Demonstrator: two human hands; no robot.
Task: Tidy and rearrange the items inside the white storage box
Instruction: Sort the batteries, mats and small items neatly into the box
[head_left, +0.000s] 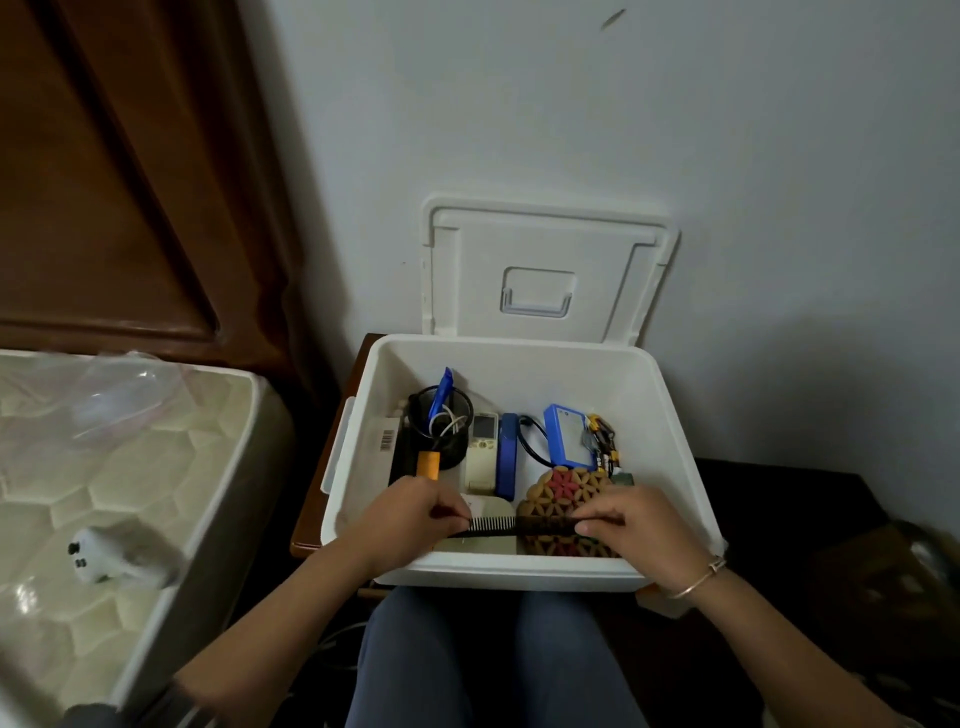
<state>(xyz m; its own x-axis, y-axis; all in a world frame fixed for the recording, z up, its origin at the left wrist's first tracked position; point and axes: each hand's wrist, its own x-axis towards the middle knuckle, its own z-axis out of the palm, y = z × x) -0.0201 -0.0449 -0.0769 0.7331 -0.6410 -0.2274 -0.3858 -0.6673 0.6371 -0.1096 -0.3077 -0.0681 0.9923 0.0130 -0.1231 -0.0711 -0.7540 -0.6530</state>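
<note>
Lap (493, 660): blue trousers, just beside the near wall of the white storage box (519, 571).
Left hand (415, 512): fingers curled, pinching the left end of the black comb (493, 526).
Right hand (628, 519): pinching the comb's right end, over the woven mat (563, 491).
Comb: level, across the box's near part; the remote (482, 452) lies farther in.
Step, likely: laying the comb down.
Doing it well: keep it parallel to the near wall, lower both ends together, and avoid nudging the mat.
</note>
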